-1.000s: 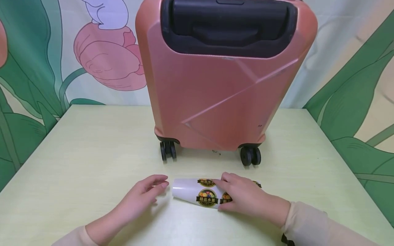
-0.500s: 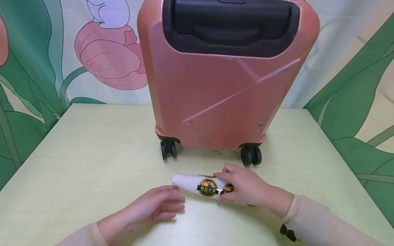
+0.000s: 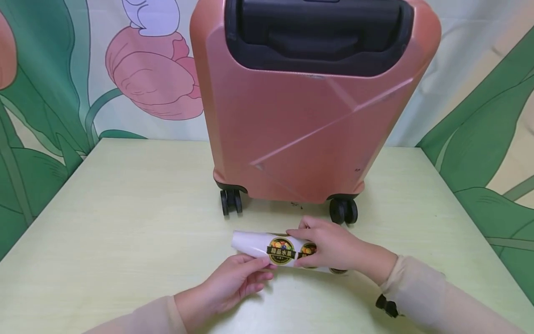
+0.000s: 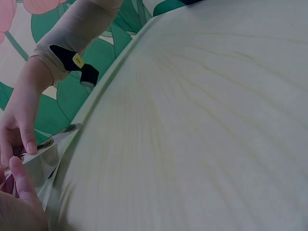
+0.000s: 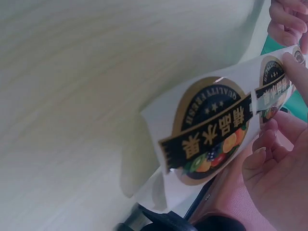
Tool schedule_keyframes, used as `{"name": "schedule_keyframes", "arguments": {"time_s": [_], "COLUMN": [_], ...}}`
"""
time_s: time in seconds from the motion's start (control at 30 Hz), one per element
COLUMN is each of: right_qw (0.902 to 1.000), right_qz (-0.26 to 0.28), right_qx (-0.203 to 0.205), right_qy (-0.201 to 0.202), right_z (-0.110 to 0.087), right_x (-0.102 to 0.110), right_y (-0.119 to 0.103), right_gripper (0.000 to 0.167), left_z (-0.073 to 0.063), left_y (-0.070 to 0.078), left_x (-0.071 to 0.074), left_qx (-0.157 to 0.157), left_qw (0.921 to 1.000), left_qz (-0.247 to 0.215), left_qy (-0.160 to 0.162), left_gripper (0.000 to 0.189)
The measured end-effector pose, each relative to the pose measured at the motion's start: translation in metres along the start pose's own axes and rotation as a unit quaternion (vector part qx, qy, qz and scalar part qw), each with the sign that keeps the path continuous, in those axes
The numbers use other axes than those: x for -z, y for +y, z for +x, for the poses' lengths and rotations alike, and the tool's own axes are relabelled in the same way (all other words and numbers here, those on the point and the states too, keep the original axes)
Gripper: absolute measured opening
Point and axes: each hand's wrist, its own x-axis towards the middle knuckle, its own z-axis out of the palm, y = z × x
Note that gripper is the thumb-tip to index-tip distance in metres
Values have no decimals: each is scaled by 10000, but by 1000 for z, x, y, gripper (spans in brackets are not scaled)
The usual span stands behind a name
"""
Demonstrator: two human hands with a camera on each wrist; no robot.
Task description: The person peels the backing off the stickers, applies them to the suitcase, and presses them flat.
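A curled white sheet of round fruit stickers (image 3: 250, 242) with black and gold labels is held just above the table, in front of the suitcase. My right hand (image 3: 333, 243) grips it from above, thumb on the near side and fingers over the far side. At its near edge my left hand (image 3: 231, 283) pinches the sheet, thumb on top and fingers below. In the right wrist view the sticker sheet (image 5: 211, 130) shows large printed labels, its loose end curling. The left wrist view catches the left hand (image 4: 21, 207) only partly.
A pink hard-shell suitcase (image 3: 292, 134) with a black handle recess stands upright on black wheels (image 3: 343, 211) behind the hands. Below everything lies the pale table (image 3: 125, 208). A printed curtain (image 3: 46, 83) hangs behind it. A black wrist camera (image 3: 386, 306) sits at the right sleeve.
My left hand has moved right and now pinches the near edge of the sticker sheet. The right hand, still gripping the sheet, has shifted slightly toward the suitcase.
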Motion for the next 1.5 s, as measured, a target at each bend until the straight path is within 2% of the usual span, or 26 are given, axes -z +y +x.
{"name": "schedule_keyframes", "arguments": {"time_s": [0.2, 0.37, 0.6, 0.77, 1.07, 1.33, 1.5], "right_qw": [9998, 9976, 9814, 9717, 9704, 9674, 9676], "right_qz": [56, 313, 1099, 1362, 1473, 1377, 1418], "right_qx": [-167, -94, 193, 96, -385, -290, -333], "right_qy": [115, 604, 1560, 1927, 1872, 2107, 2064], "right_z": [-4, -7, -9, -8, -4, -3, -4], "right_x": [0, -5, -14, -20, -21, -24, -25], "right_y": [-3, -12, -28, -32, -34, -33, -33], "right_gripper": [61, 44, 23, 17, 16, 19, 18], "left_z": [3, 4, 5, 7, 10, 11, 10], "left_y": [-3, -5, -5, -3, 0, 0, 0], "left_x": [-4, -7, -10, -12, -17, -20, -23], "left_qx": [-193, -271, -370, -431, -625, -660, -613], "left_qw": [9989, 9971, 9948, 9943, 9936, 9935, 9932], "left_qz": [96, 108, 218, 229, 149, 46, -17], "left_qy": [422, 705, 919, 953, 934, 930, 986], "left_gripper": [21, 24, 20, 21, 20, 18, 19]}}
